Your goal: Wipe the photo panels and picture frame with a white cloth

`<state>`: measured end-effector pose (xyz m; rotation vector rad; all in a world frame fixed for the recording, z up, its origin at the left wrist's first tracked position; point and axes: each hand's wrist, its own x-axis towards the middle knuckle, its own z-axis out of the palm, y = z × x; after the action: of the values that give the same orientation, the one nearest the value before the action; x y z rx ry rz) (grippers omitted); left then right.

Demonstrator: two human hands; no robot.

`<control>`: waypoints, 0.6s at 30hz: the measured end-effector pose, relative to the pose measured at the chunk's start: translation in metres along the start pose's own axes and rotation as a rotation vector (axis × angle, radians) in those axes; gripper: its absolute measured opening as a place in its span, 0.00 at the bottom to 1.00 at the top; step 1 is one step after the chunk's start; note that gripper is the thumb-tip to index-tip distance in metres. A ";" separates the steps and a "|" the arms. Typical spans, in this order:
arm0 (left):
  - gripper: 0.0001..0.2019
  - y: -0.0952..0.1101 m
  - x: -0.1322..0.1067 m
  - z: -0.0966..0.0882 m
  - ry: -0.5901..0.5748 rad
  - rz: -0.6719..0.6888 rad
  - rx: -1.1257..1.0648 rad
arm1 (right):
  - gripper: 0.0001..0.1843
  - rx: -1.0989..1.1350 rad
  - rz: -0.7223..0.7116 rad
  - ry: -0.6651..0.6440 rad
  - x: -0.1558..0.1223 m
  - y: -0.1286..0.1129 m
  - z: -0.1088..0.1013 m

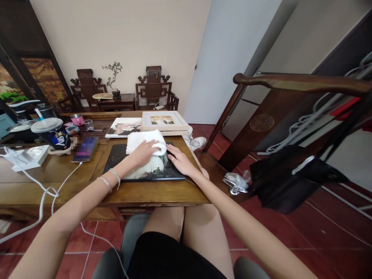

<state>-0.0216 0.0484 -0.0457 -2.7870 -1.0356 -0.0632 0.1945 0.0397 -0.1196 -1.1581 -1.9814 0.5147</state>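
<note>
A dark photo panel [141,179] with a pale dress in its picture lies flat on the wooden table. Across its far part is a folded white towel [139,140], pressed down under my left hand [147,153], whose fingers grip its near right part. My right hand [180,159] rests with outstretched fingers on the panel's right side, close to the towel. Part of the picture is hidden by the towel and my hands. Just beyond lie a white-framed picture [148,114] and a flat light-coloured photo panel [116,133].
To the left stand a lidded dark cup [58,133], a phone [85,149] on a white cable, a power strip [31,157], a pink mug [77,119] and a small clear glass [88,124]. A wooden chair [255,131] with a black bag [276,182] is at the right.
</note>
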 end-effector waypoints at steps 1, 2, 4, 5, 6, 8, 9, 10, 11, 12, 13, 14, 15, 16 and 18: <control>0.26 -0.001 0.004 0.001 0.000 -0.002 0.005 | 0.26 -0.002 0.003 -0.001 0.000 0.000 0.000; 0.26 -0.001 0.007 0.001 -0.005 -0.008 0.009 | 0.26 -0.003 0.005 -0.001 0.000 0.000 0.000; 0.26 0.004 0.009 -0.002 -0.026 -0.033 0.020 | 0.26 -0.001 0.005 0.000 0.000 0.000 0.000; 0.26 0.009 0.006 -0.004 -0.042 -0.043 0.029 | 0.26 0.004 0.003 0.000 0.000 0.000 0.000; 0.25 0.016 0.002 -0.008 -0.060 -0.046 0.038 | 0.26 0.012 0.001 0.001 0.000 0.001 0.000; 0.24 0.032 -0.013 -0.016 -0.095 -0.021 0.056 | 0.26 0.029 -0.005 0.008 0.001 0.002 0.001; 0.24 0.041 -0.023 -0.021 -0.111 0.003 0.057 | 0.26 0.036 -0.007 0.014 0.001 0.002 0.001; 0.24 0.050 -0.035 -0.026 -0.124 0.030 0.054 | 0.26 0.042 -0.008 0.019 0.001 0.002 0.001; 0.24 0.059 -0.047 -0.031 -0.136 0.056 0.047 | 0.26 0.045 -0.006 0.024 0.001 0.002 0.001; 0.23 0.067 -0.059 -0.036 -0.148 0.082 0.035 | 0.25 0.046 -0.003 0.027 0.001 0.001 0.001; 0.22 0.074 -0.071 -0.041 -0.155 0.104 0.028 | 0.25 0.044 0.001 0.028 0.001 0.001 0.001; 0.21 0.081 -0.082 -0.045 -0.161 0.129 0.019 | 0.25 0.040 0.005 0.028 0.001 0.000 0.001; 0.20 0.086 -0.091 -0.048 -0.166 0.152 0.012 | 0.25 0.034 0.007 0.028 0.001 -0.001 0.001; 0.19 0.091 -0.098 -0.050 -0.169 0.173 0.008 | 0.25 0.028 0.009 0.028 0.001 -0.002 0.001; 0.18 0.095 -0.106 -0.051 -0.169 0.201 -0.002 | 0.25 0.019 0.007 0.033 0.000 -0.003 0.001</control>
<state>-0.0390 -0.0999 -0.0190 -2.9224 -0.7817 0.1998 0.1922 0.0386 -0.1178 -1.1553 -1.9404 0.5137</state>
